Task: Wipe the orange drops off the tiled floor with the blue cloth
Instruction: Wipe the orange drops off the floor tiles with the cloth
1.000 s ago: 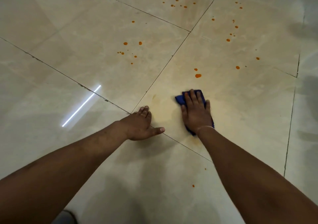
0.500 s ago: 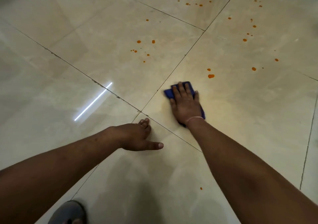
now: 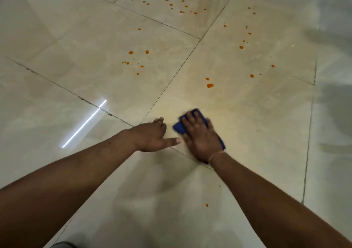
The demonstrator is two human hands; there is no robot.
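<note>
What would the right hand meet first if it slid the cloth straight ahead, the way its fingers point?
Probably the grout line, with no drop before it. The right hand, flat on the blue cloth, points up and slightly left, so the large orange drop seems to stay just right of its path.

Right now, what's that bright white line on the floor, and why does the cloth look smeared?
Head view: the white streak is glare, probably a strip light mirrored in the glossy tiled floor; the blue cloth and right hand are motion-blurred; the orange drops look sharper.
</note>
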